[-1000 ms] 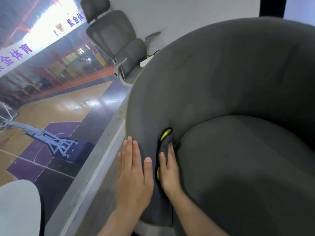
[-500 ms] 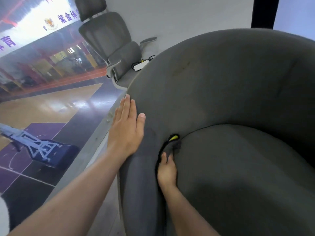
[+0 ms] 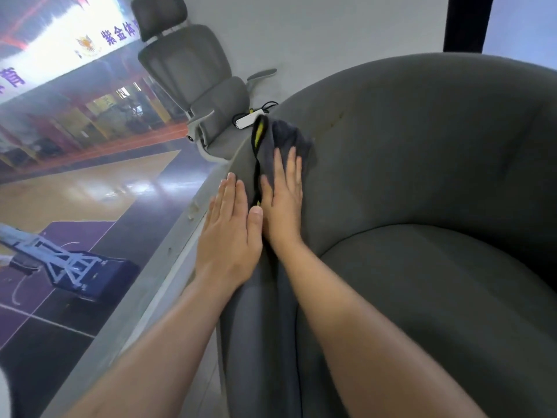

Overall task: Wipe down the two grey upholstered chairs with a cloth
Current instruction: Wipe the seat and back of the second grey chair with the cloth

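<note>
Cloth [image 3: 289, 140] moved up from seat crease to chair [image 3: 422, 146] rim. Right hand [image 3: 283, 200] flat, pressing it there; left hand [image 3: 232, 230] flat on outer side, holding nothing. Cloth soft, light, likely bunches; palm mid-cloth best.

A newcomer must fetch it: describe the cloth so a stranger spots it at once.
Start at the big round grey armchair. On its left rim, under the right hand, lies the cloth. Its yellow edge sets it apart from the plain grey upholstery.
</note>
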`<action>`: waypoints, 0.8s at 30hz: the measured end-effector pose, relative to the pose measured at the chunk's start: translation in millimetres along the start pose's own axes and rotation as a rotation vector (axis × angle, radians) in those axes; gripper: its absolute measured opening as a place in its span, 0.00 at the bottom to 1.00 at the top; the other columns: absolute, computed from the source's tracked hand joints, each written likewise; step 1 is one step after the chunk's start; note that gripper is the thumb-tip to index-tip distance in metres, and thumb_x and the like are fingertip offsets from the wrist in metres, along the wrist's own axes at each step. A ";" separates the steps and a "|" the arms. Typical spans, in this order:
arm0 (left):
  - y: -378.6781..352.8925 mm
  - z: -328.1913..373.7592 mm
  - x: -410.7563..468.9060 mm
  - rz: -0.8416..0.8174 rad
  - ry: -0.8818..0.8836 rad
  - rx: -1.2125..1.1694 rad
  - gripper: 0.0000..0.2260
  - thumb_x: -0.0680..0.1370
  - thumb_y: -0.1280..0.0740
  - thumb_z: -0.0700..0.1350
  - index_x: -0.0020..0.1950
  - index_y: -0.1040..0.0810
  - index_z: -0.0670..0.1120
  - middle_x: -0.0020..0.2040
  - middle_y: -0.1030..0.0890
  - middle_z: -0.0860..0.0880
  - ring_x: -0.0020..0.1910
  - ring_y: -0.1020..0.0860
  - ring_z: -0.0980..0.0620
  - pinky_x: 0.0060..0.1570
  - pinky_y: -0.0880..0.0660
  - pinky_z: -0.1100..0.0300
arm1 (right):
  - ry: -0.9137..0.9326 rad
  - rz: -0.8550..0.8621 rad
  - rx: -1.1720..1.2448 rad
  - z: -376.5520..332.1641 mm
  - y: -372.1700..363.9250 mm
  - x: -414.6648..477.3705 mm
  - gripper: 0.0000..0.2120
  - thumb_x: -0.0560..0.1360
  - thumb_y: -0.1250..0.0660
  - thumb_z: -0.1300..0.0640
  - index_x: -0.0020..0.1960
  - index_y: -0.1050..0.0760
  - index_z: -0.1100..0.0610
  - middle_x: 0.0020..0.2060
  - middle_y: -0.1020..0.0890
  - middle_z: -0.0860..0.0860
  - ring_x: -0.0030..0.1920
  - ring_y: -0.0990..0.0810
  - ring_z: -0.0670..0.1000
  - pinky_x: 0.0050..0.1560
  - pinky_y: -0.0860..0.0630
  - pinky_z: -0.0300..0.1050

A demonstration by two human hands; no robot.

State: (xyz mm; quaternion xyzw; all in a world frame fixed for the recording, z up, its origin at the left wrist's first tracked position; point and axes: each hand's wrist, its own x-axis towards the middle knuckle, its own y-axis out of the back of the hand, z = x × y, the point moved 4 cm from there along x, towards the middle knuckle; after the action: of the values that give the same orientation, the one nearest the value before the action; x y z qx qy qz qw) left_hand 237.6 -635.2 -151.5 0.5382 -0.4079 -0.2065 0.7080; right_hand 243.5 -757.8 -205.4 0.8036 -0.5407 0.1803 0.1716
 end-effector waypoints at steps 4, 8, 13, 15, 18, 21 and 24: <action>-0.9 -1.4 0.7 -0.014 0.023 -0.010 0.32 0.81 0.57 0.57 0.82 0.48 0.40 0.83 0.51 0.46 0.82 0.54 0.52 0.78 0.62 0.61 | -0.403 -0.063 0.239 71.3 4.0 -119.1 0.24 0.83 0.45 0.53 0.78 0.45 0.49 0.79 0.44 0.48 0.78 0.50 0.45 0.77 0.51 0.41; -0.4 2.1 -1.6 -0.024 0.029 0.006 0.32 0.81 0.57 0.56 0.82 0.49 0.41 0.83 0.53 0.47 0.82 0.55 0.53 0.78 0.62 0.60 | -0.561 -0.168 0.291 107.2 20.5 -195.8 0.23 0.84 0.45 0.52 0.77 0.44 0.44 0.77 0.42 0.39 0.76 0.45 0.41 0.76 0.46 0.40; 3.1 3.9 -3.7 0.001 0.032 0.016 0.34 0.80 0.60 0.59 0.82 0.49 0.44 0.83 0.54 0.50 0.82 0.56 0.55 0.75 0.65 0.65 | -0.267 -0.172 0.248 52.4 24.9 -145.7 0.26 0.84 0.45 0.56 0.77 0.53 0.43 0.78 0.53 0.38 0.77 0.57 0.38 0.75 0.56 0.33; 5.2 4.2 0.1 0.007 0.015 0.000 0.37 0.78 0.63 0.61 0.82 0.48 0.43 0.83 0.53 0.50 0.81 0.56 0.55 0.74 0.66 0.66 | -0.087 -0.138 0.197 26.9 17.6 -87.9 0.25 0.83 0.46 0.52 0.76 0.53 0.44 0.78 0.56 0.43 0.78 0.61 0.42 0.76 0.57 0.36; 9.1 -1.7 19.2 0.013 -0.004 -0.013 0.34 0.80 0.58 0.59 0.82 0.46 0.43 0.83 0.49 0.47 0.82 0.52 0.53 0.76 0.60 0.64 | 0.010 -0.040 -0.036 -2.3 4.5 8.1 0.27 0.81 0.48 0.46 0.78 0.46 0.49 0.79 0.53 0.51 0.79 0.58 0.51 0.77 0.52 0.50; 12.8 -4.6 50.7 0.007 -0.026 0.004 0.28 0.85 0.53 0.55 0.82 0.45 0.41 0.83 0.46 0.45 0.82 0.49 0.50 0.79 0.55 0.58 | 0.026 0.087 -0.246 -17.9 5.8 63.1 0.25 0.82 0.45 0.48 0.78 0.43 0.48 0.80 0.50 0.53 0.79 0.54 0.55 0.76 0.49 0.56; 5.3 1.3 72.3 -0.027 -0.037 0.008 0.28 0.85 0.53 0.54 0.82 0.46 0.40 0.83 0.48 0.43 0.82 0.50 0.49 0.80 0.53 0.54 | 0.090 0.183 -0.317 -5.7 5.5 59.2 0.25 0.81 0.45 0.47 0.78 0.42 0.48 0.79 0.46 0.53 0.79 0.50 0.55 0.75 0.46 0.55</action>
State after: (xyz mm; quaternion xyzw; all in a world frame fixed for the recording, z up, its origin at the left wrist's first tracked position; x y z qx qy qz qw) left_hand 277.9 -687.1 -120.7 0.5424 -0.4148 -0.2243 0.6953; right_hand 258.5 -804.8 -171.8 0.7050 -0.6250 0.1433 0.3029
